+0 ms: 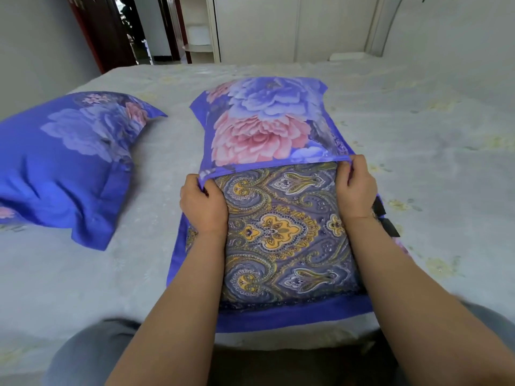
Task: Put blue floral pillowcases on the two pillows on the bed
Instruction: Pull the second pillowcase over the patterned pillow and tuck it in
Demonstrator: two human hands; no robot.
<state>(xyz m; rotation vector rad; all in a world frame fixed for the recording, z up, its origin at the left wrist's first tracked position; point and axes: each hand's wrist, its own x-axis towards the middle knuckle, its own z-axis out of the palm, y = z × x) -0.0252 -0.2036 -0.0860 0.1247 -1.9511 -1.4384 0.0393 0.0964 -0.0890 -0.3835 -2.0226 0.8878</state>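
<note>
Bed (418, 112) carries one finished pillow (69, 162) at left. Paisley pillow (284, 232) lies centre, its far half inside the blue floral pillowcase (264, 121). Left hand (202, 204) and right hand (358, 186) each pinch the case's open hem

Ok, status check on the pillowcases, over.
Left hand and right hand pinch the pillowcase hem. Paisley pillow half covered. Second pillow already cased. Nothing in the way.
</note>
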